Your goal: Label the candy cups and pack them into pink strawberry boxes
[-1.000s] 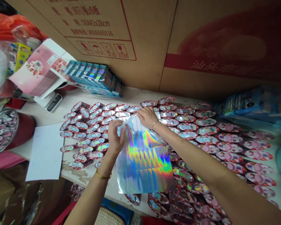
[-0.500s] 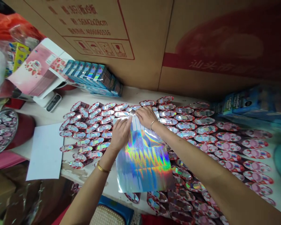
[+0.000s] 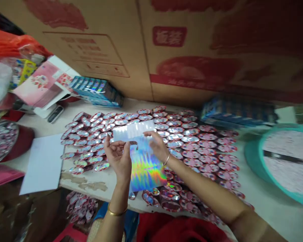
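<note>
A shiny rainbow-silver sheet (image 3: 143, 171) lies over the middle of many small oval boxes (image 3: 174, 130) standing in close rows. These have red-patterned rims and silver or pink faces. Above the sheet's left side is my left hand (image 3: 120, 158), palm turned up, with its fingers bent and apart from the thumb. A small dark curved shape shows by the thumb tip; whether it is a scrap or a reflection is unclear. My right hand (image 3: 158, 146), a little blurred, hovers over the sheet's right side with its fingers loosely apart and nothing visible in them.
Large cartons (image 3: 111, 40) wall off the back. Blue boxes (image 3: 91, 90) stand at back left, more at back right. A white sheet (image 3: 42, 161) and a red pot (image 3: 25, 141) of small pieces are left. A teal tub (image 3: 257, 158) with a dark strip across it is right.
Both hands have left the sheet's far edge and come nearer, drawing apart. My left hand has turned palm up. The view has swung right, bringing more of the teal tub into sight.
</note>
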`<action>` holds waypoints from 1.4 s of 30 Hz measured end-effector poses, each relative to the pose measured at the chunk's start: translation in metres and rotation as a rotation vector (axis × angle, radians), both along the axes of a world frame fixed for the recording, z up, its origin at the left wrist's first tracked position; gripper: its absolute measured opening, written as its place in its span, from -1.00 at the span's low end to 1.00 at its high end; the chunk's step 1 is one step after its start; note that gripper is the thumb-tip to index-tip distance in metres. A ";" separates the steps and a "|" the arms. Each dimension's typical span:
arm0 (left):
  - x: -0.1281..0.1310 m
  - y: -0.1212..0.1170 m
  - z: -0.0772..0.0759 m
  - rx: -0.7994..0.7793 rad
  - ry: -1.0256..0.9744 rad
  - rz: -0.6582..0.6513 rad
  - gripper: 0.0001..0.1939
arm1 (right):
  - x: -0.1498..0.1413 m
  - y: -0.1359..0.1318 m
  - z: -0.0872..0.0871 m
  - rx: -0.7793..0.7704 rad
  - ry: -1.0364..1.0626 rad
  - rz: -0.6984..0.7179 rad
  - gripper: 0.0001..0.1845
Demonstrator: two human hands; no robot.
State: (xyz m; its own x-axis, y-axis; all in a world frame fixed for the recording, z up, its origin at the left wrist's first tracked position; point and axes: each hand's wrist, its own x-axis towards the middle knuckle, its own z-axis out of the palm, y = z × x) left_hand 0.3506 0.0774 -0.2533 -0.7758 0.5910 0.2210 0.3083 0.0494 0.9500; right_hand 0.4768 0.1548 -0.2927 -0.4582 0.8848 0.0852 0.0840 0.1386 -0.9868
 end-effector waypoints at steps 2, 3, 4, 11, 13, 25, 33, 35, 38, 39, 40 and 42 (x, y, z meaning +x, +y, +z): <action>0.030 0.004 -0.006 -0.018 -0.066 -0.046 -0.21 | 0.032 -0.024 0.007 -0.112 -0.005 -0.097 -0.44; 0.046 0.007 -0.010 -0.030 -0.095 -0.077 -0.21 | 0.047 -0.032 0.007 -0.153 -0.010 -0.162 -0.52; 0.062 0.009 -0.014 -0.043 -0.122 -0.111 -0.21 | 0.061 -0.036 0.006 -0.184 -0.011 -0.226 -0.62; 0.156 0.032 -0.053 -0.188 -0.280 -0.302 -0.25 | 0.162 -0.007 -0.025 -0.286 -0.016 -0.389 -0.67; 0.174 0.042 -0.066 -0.225 -0.242 -0.311 -0.26 | 0.187 0.007 -0.037 -0.292 -0.089 -0.377 -0.66; 0.204 0.058 -0.103 -0.398 0.061 -0.390 -0.29 | 0.226 0.020 -0.061 -0.006 -0.715 -0.277 -0.74; 0.202 0.058 -0.118 -0.537 0.275 -0.397 -0.30 | 0.217 0.020 -0.065 0.176 -0.921 -0.166 -0.70; 0.204 0.058 -0.120 -0.577 0.350 -0.406 -0.31 | 0.216 0.019 -0.067 0.196 -0.938 -0.158 -0.72; 0.203 0.058 -0.122 -0.609 0.474 -0.413 -0.32 | 0.216 0.019 -0.069 0.177 -0.905 -0.202 -0.70; 0.201 0.058 -0.121 -0.601 0.504 -0.407 -0.33 | 0.217 0.019 -0.070 0.165 -0.887 -0.220 -0.64; 0.199 0.058 -0.118 -0.575 0.524 -0.397 -0.36 | 0.218 0.020 -0.070 0.154 -0.866 -0.236 -0.58; 0.194 0.056 -0.109 -0.475 0.531 -0.374 -0.47 | 0.220 0.020 -0.068 0.130 -0.784 -0.273 -0.55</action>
State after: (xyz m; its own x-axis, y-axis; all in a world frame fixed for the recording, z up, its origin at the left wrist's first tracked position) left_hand 0.5443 0.1331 -0.3621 -0.3695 0.9145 0.1646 0.7892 0.2154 0.5751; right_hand 0.6973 0.1744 -0.3605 -0.1983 0.9783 -0.0592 0.7859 0.1226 -0.6061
